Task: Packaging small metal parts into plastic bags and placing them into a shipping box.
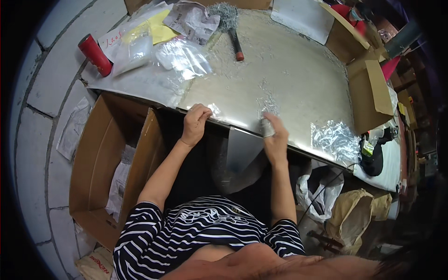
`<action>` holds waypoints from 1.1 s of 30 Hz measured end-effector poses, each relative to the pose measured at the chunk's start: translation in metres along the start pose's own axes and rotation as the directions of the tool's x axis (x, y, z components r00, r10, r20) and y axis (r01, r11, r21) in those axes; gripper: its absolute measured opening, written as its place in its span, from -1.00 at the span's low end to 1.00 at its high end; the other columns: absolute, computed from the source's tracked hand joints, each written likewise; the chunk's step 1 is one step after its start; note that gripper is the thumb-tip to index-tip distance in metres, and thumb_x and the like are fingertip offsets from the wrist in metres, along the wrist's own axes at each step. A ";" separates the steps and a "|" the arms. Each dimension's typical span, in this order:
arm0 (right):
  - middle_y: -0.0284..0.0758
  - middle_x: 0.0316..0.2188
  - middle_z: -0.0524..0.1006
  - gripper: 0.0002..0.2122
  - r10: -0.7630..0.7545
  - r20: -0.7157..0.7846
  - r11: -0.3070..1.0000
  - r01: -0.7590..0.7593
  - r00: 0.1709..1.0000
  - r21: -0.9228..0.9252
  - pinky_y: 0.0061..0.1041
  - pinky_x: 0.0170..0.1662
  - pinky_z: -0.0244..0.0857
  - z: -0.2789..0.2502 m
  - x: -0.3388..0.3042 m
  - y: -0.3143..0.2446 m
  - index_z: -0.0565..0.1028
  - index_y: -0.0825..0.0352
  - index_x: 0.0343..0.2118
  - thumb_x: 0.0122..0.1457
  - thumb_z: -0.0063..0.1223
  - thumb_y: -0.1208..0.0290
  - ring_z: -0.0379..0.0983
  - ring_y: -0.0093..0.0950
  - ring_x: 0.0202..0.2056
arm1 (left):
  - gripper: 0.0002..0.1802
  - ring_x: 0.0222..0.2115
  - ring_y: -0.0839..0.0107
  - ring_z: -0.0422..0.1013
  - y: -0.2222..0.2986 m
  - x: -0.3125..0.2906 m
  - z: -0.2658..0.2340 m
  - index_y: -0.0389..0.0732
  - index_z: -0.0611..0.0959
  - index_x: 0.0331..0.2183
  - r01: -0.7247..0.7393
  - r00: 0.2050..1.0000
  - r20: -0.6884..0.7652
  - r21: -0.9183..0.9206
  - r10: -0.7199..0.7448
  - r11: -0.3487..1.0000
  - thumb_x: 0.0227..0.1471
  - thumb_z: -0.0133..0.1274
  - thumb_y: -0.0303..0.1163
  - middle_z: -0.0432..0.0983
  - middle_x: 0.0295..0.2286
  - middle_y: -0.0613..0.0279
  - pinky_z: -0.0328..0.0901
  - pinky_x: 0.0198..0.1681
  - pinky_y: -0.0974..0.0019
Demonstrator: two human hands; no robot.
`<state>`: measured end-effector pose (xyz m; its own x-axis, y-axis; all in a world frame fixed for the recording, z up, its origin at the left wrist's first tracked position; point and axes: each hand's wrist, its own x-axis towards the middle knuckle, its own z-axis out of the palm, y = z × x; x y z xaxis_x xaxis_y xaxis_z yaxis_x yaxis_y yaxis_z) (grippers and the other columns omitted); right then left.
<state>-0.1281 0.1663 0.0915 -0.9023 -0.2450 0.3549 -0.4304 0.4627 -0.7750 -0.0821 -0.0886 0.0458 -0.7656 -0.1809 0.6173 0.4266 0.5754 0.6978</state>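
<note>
At the near edge of the metal-topped table (pixel 308 79), my left hand (pixel 196 125) is closed, fingertips pressed together. A small shiny piece of clear plastic (pixel 214 111) lies right beside those fingers; whether they grip it I cannot tell. My right hand (pixel 277 140), smeared by motion, is over the same edge farther right, with a pale wrap on one finger. Just beyond its fingertips lies a loose scatter of small thin metal pieces (pixel 267 101). Between my hands, a grey sheet chute (pixel 242 147) slopes down from the edge toward my lap.
A heap of metal pieces (pixel 223 16) and a dark-handled tool (pixel 236 45) lie far back. Clear plastic bags (pixel 184 58) and a red cylinder (pixel 95 55) are at left, more clear bags (pixel 333 140) at right. Cardboard boxes (pixel 95 154) flank me. A co-worker's red sleeve (pixel 343 11) shows far right.
</note>
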 end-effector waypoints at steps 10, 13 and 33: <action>-0.48 -0.49 0.48 -0.73 0.201 0.352 0.858 -0.338 0.914 0.387 -0.70 -0.40 0.27 0.011 -0.086 -0.012 0.50 0.36 -0.13 0.08 0.18 0.59 0.33 -0.72 -0.49 | -0.98 -0.60 0.73 0.28 0.077 -0.068 0.039 -0.28 0.60 -0.38 0.656 0.748 0.495 -0.451 -0.442 0.605 0.06 0.09 -0.59 0.42 -0.58 0.45 0.17 -0.55 0.60; -0.47 -0.56 0.47 -0.86 0.231 0.490 0.825 -0.436 0.841 0.359 -0.68 -0.44 0.23 0.010 -0.112 0.000 0.51 0.39 -0.31 0.06 0.19 0.58 0.32 -0.72 -0.53 | -0.97 -0.59 0.70 0.36 0.085 -0.073 0.021 -0.31 0.65 -0.47 0.794 0.541 0.676 -0.213 -0.501 0.570 -0.04 0.19 -0.56 0.51 -0.59 0.39 0.24 -0.52 0.58; -0.08 -0.03 0.47 -0.72 -0.077 -0.064 0.989 0.068 0.995 -0.129 -0.33 0.02 0.28 -0.037 0.002 0.003 0.45 0.38 -0.03 0.18 0.02 0.53 0.44 -0.16 -0.04 | -0.64 -0.47 0.50 0.49 0.017 -0.096 0.046 -0.42 0.51 -0.22 0.732 0.673 0.531 -0.380 -0.515 0.566 -0.12 0.22 -0.60 0.55 -0.46 0.18 0.38 -0.35 0.46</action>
<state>-0.1319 0.1988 0.1097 -0.8662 -0.2251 0.4461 -0.4908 0.5509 -0.6750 -0.0236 -0.0248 -0.0179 -0.9907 0.0054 -0.1362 -0.1360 -0.1102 0.9846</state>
